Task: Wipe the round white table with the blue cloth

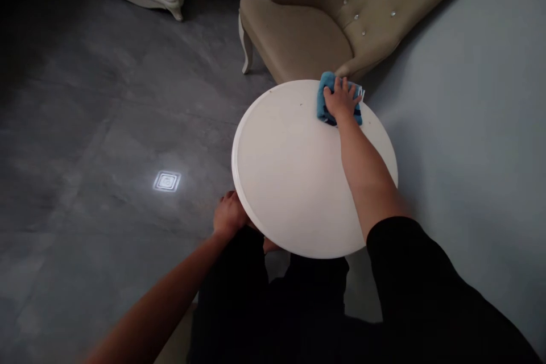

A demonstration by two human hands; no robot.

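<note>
Folded blue cloth (323, 103) lies beneath the right hand (340, 103), whose fingers spread across it, near the far rim of a round white counter (294, 176). It looks plush, with dark patches low down and a white tag-like strip at its right corner; the hand hides its middle. The left hand (230, 215) is beside the counter's left rim, its grip impossible to tell. Beyond, a tufted beige armchair (298, 34) is cut off by the top edge.

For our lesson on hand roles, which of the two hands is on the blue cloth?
The right hand, spread over the blue cloth on the tabletop; the left hand is beside the tabletop's edge.
</note>
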